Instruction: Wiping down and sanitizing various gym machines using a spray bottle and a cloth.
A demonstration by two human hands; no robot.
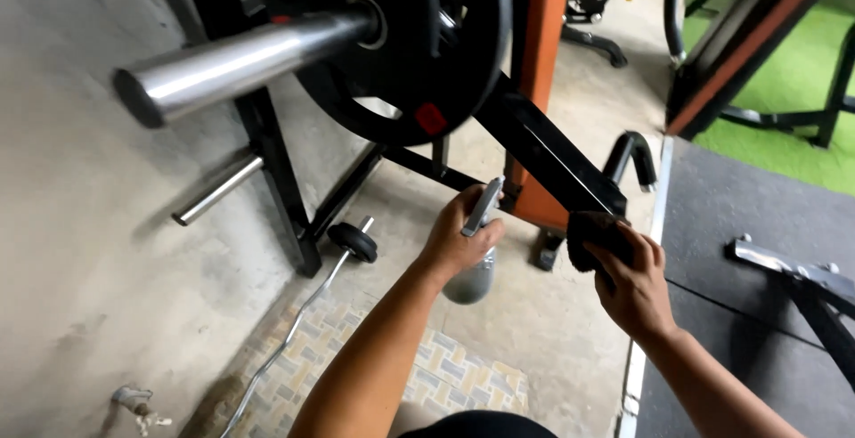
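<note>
A grey plastic spray bottle (pixel 472 264) is gripped in the left hand (pixel 461 240), the fingers wrapped closed around its neck and the grey trigger head raised above the knuckles. The bottle's rounded body hangs below the hand, over the concrete floor (pixel 80 224). A dark, folded cleaning cloth (pixel 595 235) is clutched in the right hand (pixel 634 285), which is closed on it, and the cloth is pressed against the lower end of a slanted black steel frame bar (pixel 543 149). The spray bottle is held just beside that bar, a little to the left of the cloth.

Above the hands, a black round weight plate (pixel 419 64) is seen loaded on a polished chrome barbell sleeve (pixel 232 64). An orange padded upright (pixel 539 37) is seen behind the bar. A curved chrome curl bar (pixel 303 318) with a small black plate is laid on the floor at the left, partly over a patch of patterned tiles (pixel 445 376). Green artificial turf (pixel 793 91) is visible at the upper right.
</note>
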